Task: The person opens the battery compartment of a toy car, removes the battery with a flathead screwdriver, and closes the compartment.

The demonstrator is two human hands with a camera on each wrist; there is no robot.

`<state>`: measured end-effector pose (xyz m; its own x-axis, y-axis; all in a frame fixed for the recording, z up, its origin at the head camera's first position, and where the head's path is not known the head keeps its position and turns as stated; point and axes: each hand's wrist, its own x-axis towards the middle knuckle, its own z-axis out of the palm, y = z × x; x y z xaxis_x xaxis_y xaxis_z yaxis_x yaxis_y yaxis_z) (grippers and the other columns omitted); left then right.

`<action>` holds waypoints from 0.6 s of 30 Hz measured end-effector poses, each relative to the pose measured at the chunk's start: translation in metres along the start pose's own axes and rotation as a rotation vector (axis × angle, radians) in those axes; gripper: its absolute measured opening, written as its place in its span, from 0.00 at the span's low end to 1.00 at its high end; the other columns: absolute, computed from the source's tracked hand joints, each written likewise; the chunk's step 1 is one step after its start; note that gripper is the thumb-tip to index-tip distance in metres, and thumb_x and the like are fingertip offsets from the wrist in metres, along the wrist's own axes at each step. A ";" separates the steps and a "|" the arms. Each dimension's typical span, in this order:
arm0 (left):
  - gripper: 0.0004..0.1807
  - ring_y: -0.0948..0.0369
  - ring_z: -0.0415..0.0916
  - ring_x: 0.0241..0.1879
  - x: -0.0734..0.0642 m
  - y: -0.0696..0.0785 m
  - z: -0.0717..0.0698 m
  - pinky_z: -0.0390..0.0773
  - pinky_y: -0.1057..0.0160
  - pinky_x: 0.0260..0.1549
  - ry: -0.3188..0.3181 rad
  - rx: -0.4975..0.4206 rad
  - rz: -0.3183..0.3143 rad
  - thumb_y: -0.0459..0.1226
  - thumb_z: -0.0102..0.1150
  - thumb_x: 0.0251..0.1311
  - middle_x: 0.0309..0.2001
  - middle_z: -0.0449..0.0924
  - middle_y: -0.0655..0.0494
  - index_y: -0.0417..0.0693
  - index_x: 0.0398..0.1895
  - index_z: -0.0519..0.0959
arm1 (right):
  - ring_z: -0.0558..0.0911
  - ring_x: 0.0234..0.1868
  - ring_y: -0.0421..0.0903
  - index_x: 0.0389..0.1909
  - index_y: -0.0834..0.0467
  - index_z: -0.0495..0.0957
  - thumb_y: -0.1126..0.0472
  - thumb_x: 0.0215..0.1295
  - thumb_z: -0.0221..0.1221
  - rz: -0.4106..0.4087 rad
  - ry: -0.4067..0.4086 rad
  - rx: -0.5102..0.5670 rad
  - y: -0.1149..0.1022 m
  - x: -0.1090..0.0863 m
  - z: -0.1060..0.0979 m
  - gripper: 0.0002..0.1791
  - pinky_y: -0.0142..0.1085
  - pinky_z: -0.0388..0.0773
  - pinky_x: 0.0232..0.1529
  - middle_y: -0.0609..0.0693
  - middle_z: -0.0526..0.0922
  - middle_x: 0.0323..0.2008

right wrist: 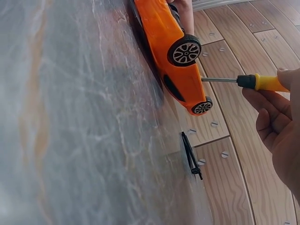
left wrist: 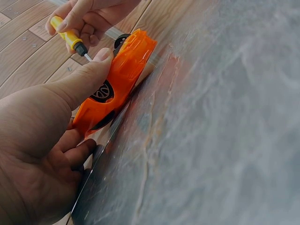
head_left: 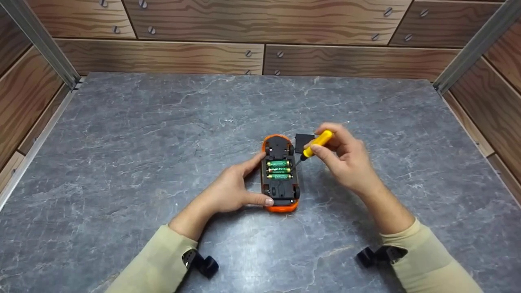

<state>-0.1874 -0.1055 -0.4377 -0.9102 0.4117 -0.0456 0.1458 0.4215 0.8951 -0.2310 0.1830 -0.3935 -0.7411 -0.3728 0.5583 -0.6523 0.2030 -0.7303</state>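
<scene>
An orange toy car lies upside down on the table, its black underside facing up. Three green batteries sit side by side in its open battery compartment. My left hand grips the car from the left, thumb over the near end and fingers along the side. With thumb and fingers my right hand holds a yellow-handled screwdriver, tilted, its metal tip at the right end of the batteries. A black battery cover lies just right of the car's far end, partly behind the screwdriver and hand.
The grey marbled tabletop surrounds the car. Wood-patterned panels stand along the back and sides, with metal posts at the corners. A black camera mount is strapped on each sleeve.
</scene>
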 end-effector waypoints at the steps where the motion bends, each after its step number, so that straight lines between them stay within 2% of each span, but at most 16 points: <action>1: 0.67 0.59 0.57 0.79 0.000 0.000 0.000 0.53 0.56 0.79 0.000 0.004 0.002 0.49 0.88 0.44 0.81 0.61 0.54 0.58 0.86 0.54 | 0.88 0.38 0.42 0.55 0.68 0.75 0.79 0.69 0.63 -0.005 -0.004 -0.008 -0.001 0.000 0.000 0.16 0.30 0.86 0.40 0.60 0.89 0.38; 6: 0.67 0.58 0.58 0.79 0.000 0.000 0.000 0.54 0.55 0.79 0.004 0.013 0.004 0.49 0.87 0.44 0.81 0.62 0.54 0.58 0.86 0.55 | 0.89 0.39 0.44 0.54 0.65 0.75 0.76 0.69 0.65 -0.011 -0.032 -0.053 -0.006 0.001 0.001 0.15 0.32 0.87 0.44 0.56 0.91 0.39; 12: 0.67 0.57 0.58 0.79 0.001 0.000 0.002 0.54 0.53 0.79 -0.001 0.011 -0.011 0.50 0.88 0.44 0.80 0.62 0.54 0.60 0.86 0.55 | 0.88 0.37 0.45 0.51 0.62 0.76 0.72 0.70 0.67 0.003 -0.048 -0.108 -0.012 0.000 0.003 0.14 0.31 0.86 0.41 0.50 0.91 0.38; 18: 0.67 0.56 0.59 0.79 0.000 0.002 0.002 0.54 0.52 0.79 0.005 0.018 -0.017 0.50 0.88 0.43 0.80 0.63 0.53 0.61 0.86 0.55 | 0.89 0.38 0.45 0.52 0.64 0.74 0.73 0.70 0.65 0.053 -0.044 -0.046 -0.011 -0.002 0.000 0.14 0.32 0.87 0.39 0.54 0.91 0.39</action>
<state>-0.1864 -0.1033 -0.4367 -0.9146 0.4002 -0.0581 0.1373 0.4425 0.8862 -0.2226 0.1811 -0.3866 -0.7677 -0.3994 0.5010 -0.6197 0.2641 -0.7391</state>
